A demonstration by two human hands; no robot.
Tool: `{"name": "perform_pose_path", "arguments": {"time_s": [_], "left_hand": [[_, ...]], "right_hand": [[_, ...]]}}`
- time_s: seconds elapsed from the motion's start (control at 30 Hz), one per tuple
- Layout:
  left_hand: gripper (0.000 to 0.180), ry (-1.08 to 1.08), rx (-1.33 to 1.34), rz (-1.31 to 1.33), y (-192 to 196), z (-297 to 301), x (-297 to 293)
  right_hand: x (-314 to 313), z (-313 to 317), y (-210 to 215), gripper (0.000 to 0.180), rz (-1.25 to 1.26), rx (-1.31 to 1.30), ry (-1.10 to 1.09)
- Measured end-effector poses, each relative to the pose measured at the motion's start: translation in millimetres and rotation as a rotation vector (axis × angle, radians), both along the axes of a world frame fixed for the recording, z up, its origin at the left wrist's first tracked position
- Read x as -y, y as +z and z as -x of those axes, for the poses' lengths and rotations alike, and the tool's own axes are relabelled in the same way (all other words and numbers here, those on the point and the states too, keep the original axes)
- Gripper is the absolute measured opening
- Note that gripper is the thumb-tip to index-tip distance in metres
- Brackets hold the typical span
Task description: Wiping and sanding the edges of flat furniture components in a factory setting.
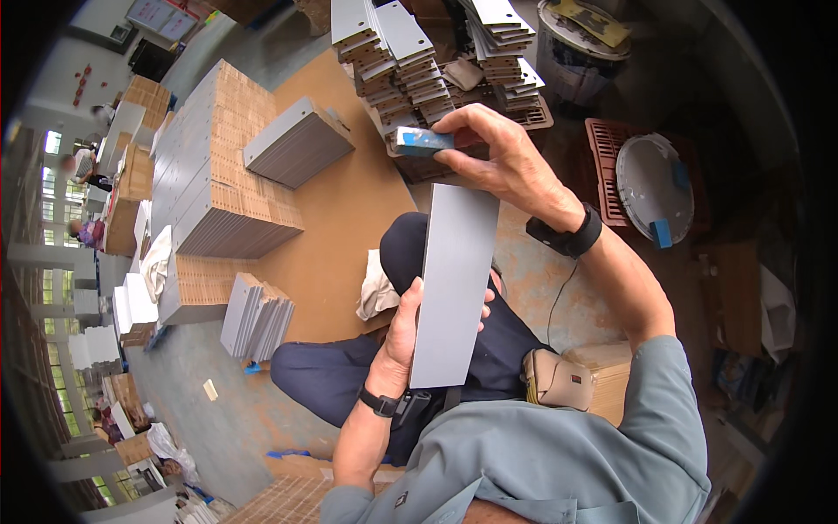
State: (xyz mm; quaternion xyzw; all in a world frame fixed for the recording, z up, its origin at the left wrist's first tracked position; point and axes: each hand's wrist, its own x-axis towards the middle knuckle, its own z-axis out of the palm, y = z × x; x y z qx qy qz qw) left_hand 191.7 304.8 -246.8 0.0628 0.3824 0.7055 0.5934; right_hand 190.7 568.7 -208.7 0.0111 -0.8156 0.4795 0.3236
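In my left hand (404, 327) is a flat grey panel (456, 284), long and narrow, held upright across my lap with the fingers wrapped behind its edges. My right hand (497, 157) pinches a small blue block (422, 141) with a whitish, worn end, between thumb and fingers. The block is above the panel's top end and apart from it. What the block is made of, I cannot tell. A dark strap with a small device sits on each wrist.
Stacked grey panels (192, 188) stand on the left, with a smaller stack (292, 144) beside them. More drilled panels (406, 65) rise ahead. At right, a round lid (650, 188) carrying blue pieces rests by a red crate (602, 153). A paint-stained bucket (580, 57) stands behind.
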Motion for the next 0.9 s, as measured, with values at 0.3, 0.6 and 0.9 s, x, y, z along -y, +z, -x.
{"name": "perform_pose_path", "arguments": {"time_s": [0.3, 0.6, 0.9], "left_hand": [[0.083, -0.002, 0.056, -0.134, -4, 5, 7], [0.086, 0.349, -0.167, -0.191, 25, 69, 11], [0.078, 0.669, -0.323, -0.345, 63, 123, 50]], "right_hand": [[-18, -23, -5, 0.034, 0.109, 0.032, -0.091], [-8, -36, 2, 0.033, 0.409, 0.014, -0.044], [98, -39, 14, 0.036, 0.605, 0.098, 0.325]]}}
